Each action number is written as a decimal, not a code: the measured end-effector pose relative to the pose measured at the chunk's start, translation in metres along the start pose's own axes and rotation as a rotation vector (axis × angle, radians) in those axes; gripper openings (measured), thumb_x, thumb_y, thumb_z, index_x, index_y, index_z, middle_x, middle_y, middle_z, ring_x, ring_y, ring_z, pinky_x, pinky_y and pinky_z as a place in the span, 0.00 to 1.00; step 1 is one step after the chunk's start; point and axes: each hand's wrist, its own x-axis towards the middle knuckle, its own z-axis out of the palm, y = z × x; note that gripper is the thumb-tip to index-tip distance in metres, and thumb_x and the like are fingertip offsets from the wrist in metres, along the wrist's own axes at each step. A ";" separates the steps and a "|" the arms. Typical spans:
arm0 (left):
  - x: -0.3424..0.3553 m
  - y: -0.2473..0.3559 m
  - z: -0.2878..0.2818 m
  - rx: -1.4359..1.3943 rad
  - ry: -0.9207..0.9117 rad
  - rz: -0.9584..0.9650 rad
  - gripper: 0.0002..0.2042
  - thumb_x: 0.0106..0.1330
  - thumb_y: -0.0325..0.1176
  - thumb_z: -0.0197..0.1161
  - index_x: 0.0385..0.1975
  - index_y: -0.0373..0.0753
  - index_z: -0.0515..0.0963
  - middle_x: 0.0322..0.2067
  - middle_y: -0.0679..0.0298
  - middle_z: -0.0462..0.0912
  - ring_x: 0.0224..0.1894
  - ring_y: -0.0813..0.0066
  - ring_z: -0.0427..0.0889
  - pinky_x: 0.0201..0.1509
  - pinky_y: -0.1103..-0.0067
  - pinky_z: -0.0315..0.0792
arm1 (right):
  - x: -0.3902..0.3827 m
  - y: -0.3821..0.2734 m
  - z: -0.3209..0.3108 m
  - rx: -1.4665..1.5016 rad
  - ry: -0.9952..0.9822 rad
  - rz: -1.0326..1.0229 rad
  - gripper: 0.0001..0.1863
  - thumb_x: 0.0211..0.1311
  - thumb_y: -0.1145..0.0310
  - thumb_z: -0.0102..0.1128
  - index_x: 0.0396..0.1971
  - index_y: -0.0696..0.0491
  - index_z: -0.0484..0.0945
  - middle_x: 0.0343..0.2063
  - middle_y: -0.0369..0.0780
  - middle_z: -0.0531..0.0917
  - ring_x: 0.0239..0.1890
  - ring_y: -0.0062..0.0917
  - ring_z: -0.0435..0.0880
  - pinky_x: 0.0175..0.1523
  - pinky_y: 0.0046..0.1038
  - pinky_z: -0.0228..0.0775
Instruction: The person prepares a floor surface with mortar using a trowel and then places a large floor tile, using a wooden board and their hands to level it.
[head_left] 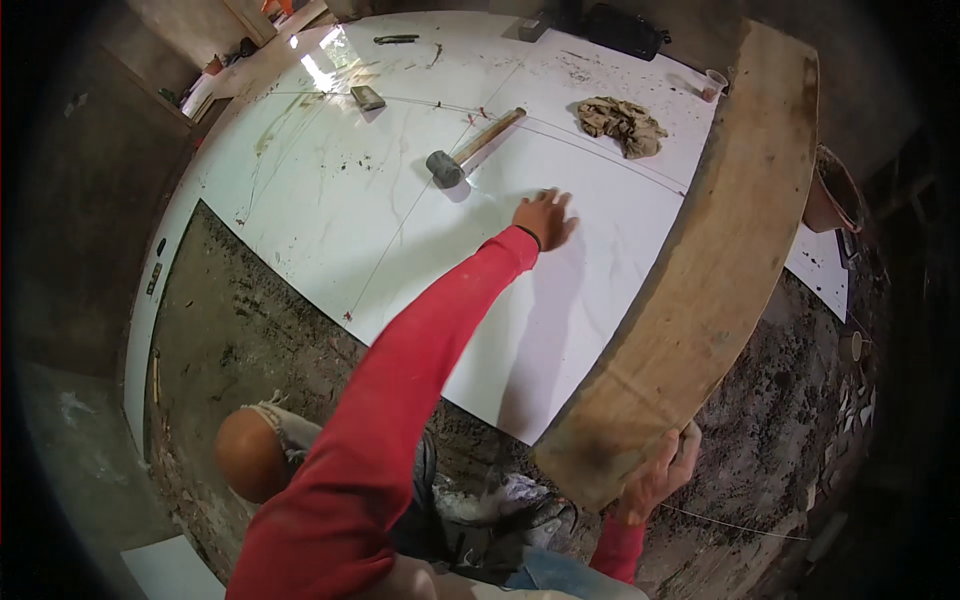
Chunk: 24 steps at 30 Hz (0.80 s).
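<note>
My left arm, in a red sleeve, reaches far out over the glossy white tile floor (600, 270). My left hand (545, 218) has its fingers spread; whether the palm rests on the tile I cannot tell. A mallet (448, 168) with a dark head and wooden handle lies just beyond it. On the right, a long wooden plank (710, 250) stretches from near me to the far side. My right hand (660, 477) grips the plank's near end at its right edge, part of the fingers hidden by the wood.
Dark mortar (260, 300) borders the tiles. A crumpled brown cloth (622, 127), a small block (368, 97) and a clear cup (713, 86) lie farther off. Strings (590, 145) cross the tiles. A bucket (832, 195) stands right of the plank. My bent knee (252, 455) is at lower left.
</note>
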 end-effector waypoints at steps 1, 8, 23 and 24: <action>0.009 -0.010 0.004 0.030 -0.037 -0.077 0.30 0.69 0.53 0.55 0.66 0.45 0.65 0.69 0.55 0.63 0.71 0.57 0.63 0.67 0.51 0.61 | -0.007 0.000 -0.006 -0.042 0.005 0.014 0.15 0.74 0.67 0.45 0.47 0.64 0.74 0.40 0.41 0.77 0.42 0.25 0.74 0.52 0.28 0.67; 0.101 -0.035 0.031 0.163 0.100 -0.033 0.36 0.71 0.59 0.47 0.73 0.45 0.54 0.73 0.56 0.53 0.74 0.46 0.50 0.70 0.41 0.48 | -0.058 0.027 -0.126 -0.284 0.143 0.084 0.22 0.71 0.55 0.50 0.44 0.62 0.76 0.40 0.45 0.78 0.44 0.31 0.77 0.51 0.33 0.69; 0.136 -0.032 0.067 0.314 0.240 0.091 0.34 0.73 0.57 0.45 0.72 0.42 0.58 0.72 0.51 0.57 0.72 0.42 0.56 0.67 0.38 0.53 | -0.081 0.067 -0.232 -0.651 0.271 0.302 0.15 0.69 0.64 0.43 0.35 0.60 0.76 0.29 0.37 0.76 0.35 0.24 0.72 0.43 0.27 0.66; 0.136 -0.026 0.064 0.357 0.196 0.063 0.33 0.74 0.56 0.44 0.72 0.42 0.57 0.72 0.51 0.57 0.73 0.42 0.56 0.67 0.40 0.54 | -0.092 0.074 -0.242 -0.656 0.284 0.308 0.15 0.69 0.64 0.43 0.35 0.60 0.76 0.29 0.37 0.76 0.35 0.24 0.72 0.43 0.27 0.66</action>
